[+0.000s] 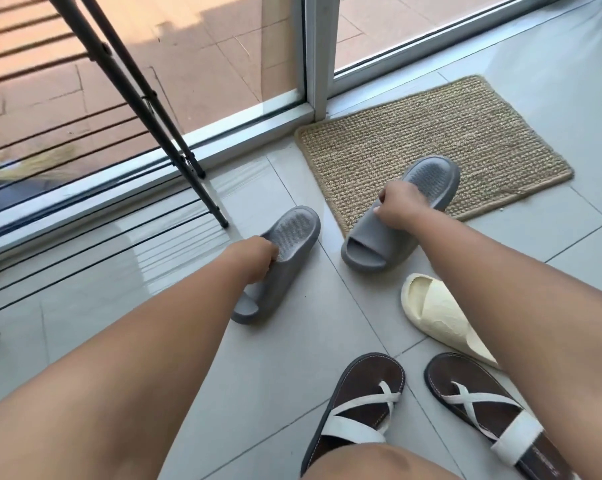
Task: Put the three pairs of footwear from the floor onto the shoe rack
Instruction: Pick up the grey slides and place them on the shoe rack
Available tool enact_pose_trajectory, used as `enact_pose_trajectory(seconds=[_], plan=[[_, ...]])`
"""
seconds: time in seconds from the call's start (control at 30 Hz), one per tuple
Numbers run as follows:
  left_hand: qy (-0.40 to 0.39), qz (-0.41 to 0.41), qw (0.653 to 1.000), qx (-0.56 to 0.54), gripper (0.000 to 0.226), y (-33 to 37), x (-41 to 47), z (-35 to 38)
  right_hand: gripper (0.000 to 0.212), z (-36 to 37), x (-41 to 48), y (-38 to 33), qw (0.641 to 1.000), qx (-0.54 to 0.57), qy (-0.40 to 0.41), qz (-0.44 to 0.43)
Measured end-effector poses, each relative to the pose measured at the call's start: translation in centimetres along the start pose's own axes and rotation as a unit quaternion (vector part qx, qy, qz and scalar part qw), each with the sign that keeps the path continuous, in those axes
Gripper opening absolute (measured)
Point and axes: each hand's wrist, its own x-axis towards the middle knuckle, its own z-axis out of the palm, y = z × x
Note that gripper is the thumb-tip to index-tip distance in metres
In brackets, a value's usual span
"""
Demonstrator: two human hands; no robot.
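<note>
Two grey slides lie on the floor with heels far and toes near, long axes tilting right. The shoe rack (85,244), black rails low at the left, sits nearest the left hand (254,252), whose fingers close on the left slide's (282,258) strap. The right hand (398,206) grips the right slide (421,188), which half-rests on the mat (448,133).

Sandals (431,410) before slides (327,244), mat (431,143) behind.

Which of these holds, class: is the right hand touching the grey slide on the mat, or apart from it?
Touching. The head view shows the right hand with its fingers closed around the strap of the grey slide, which lies partly on the woven mat.
</note>
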Motion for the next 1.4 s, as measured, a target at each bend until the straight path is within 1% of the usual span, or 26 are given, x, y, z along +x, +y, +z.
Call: enact_pose_trajectory(seconds=[0.13, 0.23, 0.3, 0.33, 0.43, 0.5, 0.53, 0.57, 0.6, 0.67, 0.7, 0.73, 0.77, 0.8, 0.87, 0.9, 0.93, 0.97, 1.03, 1.07, 1.13, 1.17, 1.2, 1.27, 1.33, 1.4], plan=[[0.038, -0.02, 0.999, -0.031, 0.029, 0.2, 0.2, 0.5, 0.028, 1.1, -3.1, -2.6, 0.994, 0.017, -0.059, -0.093], [0.094, -0.044, 0.988, -0.112, 0.028, 0.5, -0.3, 1.6, 0.036, 3.9, -5.7, -4.8, 0.981, 0.055, -0.116, -0.145], [0.136, -0.092, 0.966, -0.2, 0.029, 0.3, -0.9, 2.6, 0.039, 6.0, -7.0, -6.4, 0.972, 0.066, -0.145, -0.174], [0.149, -0.12, 0.955, -0.225, 0.029, 0.1, -1.4, 3.1, 0.04, 6.9, -7.5, -7.0, 0.968, 0.064, -0.157, -0.186], [0.149, -0.213, 0.929, -0.263, 0.037, -0.9, -3.1, 4.8, 0.048, 9.0, -8.3, -8.1, 0.963, 0.058, -0.182, -0.192], [0.124, -0.302, 0.888, -0.325, 0.039, -1.7, -4.4, 6.1, 0.059, 9.9, -8.4, -8.8, 0.96, 0.05, -0.2, -0.191], [0.093, -0.337, 0.864, -0.363, 0.038, -1.9, -4.9, 6.8, 0.064, 10.1, -8.3, -9.1, 0.958, 0.043, -0.21, -0.192], [0.053, -0.36, 0.832, -0.419, 0.037, -1.9, -5.4, 7.4, 0.068, 10.3, -8.2, -9.3, 0.956, 0.037, -0.219, -0.193], [0.015, -0.371, 0.79, -0.488, 0.036, -1.7, -5.8, 8.0, 0.071, 10.3, -8.0, -9.5, 0.953, 0.032, -0.23, -0.193], [-0.038, -0.375, 0.672, -0.637, 0.031, -0.7, -7.0, 8.7, 0.074, 10.5, -7.8, -10.0, 0.948, 0.027, -0.258, -0.186], [-0.039, -0.376, 0.62, -0.688, 0.032, -0.3, -7.3, 9.1, 0.07, 10.7, -7.8, -10.1, 0.948, 0.039, -0.263, -0.173], [-0.029, -0.373, 0.581, -0.723, 0.034, 0.0, -7.2, 9.4, 0.063, 10.9, -7.8, -10.0, 0.953, 0.066, -0.258, -0.147], [-0.015, -0.368, 0.557, -0.745, 0.034, 0.0, -7.1, 9.5, 0.055, 11.2, -7.9, -10.0, 0.958, 0.099, -0.243, -0.113], [-0.004, -0.356, 0.548, -0.757, 0.031, -0.1, -7.0, 9.5, 0.047, 11.6, -8.0, -10.0, 0.962, 0.13, -0.228, -0.075], [0.022, -0.327, 0.56, -0.761, 0.023, -0.6, -6.8, 8.9, 0.038, 12.5, -8.4, -9.9, 0.956, 0.203, -0.21, 0.014], [0.044, -0.312, 0.571, -0.758, 0.022, -1.1, -6.7, 8.5, 0.038, 12.9, -8.6, -9.8, 0.94, 0.263, -0.206, 0.067], [0.079, -0.301, 0.586, -0.749, 0.022, -1.6, -6.5, 8.2, 0.04, 13.3, -8.8, -9.8, 0.909, 0.343, -0.203, 0.124], [0.125, -0.3, 0.618, -0.716, 0.022, -2.1, -6.2, 7.8, 0.042, 13.6, -9.0, -9.9, 0.865, 0.426, -0.195, 0.18], [0.211, -0.324, 0.713, -0.586, 0.029, -2.8, -6.0, 7.0, 0.039, 13.7, -9.5, -10.4, 0.758, 0.57, -0.165, 0.271], [0.242, -0.332, 0.735, -0.539, 0.032, -2.7, -6.1, 6.5, 0.036, 13.7, -9.6, -10.7, 0.696, 0.635, -0.146, 0.301], [0.286, -0.328, 0.739, -0.514, 0.03, -2.0, -6.3, 5.7, 0.035, 13.2, -10.1, -11.6, 0.584, 0.73, -0.135, 0.33], [0.298, -0.32, 0.742, -0.509, 0.029, -1.5, -6.4, 5.6, 0.039, 12.9, -10.3, -11.7, 0.56, 0.741, -0.147, 0.339], [0.3, -0.31, 0.749, -0.502, 0.028, -0.9, -6.5, 5.6, 0.042, 12.7, -10.5, -11.8, 0.56, 0.735, -0.17, 0.342], [0.266, -0.289, 0.784, -0.481, 0.03, 0.3, -6.6, 6.3, 0.044, 12.3, -11.0, -11.5, 0.595, 0.703, -0.202, 0.334], [0.206, -0.279, 0.818, -0.46, 0.043, 1.4, -7.0, 7.2, 0.04, 12.0, -11.4, -10.8, 0.648, 0.662, -0.205, 0.315], [0.172, -0.278, 0.834, -0.444, 0.054, 2.2, -7.2, 8.1, 0.027, 11.7, -12.0, -9.9, 0.727, 0.592, -0.194, 0.288]])
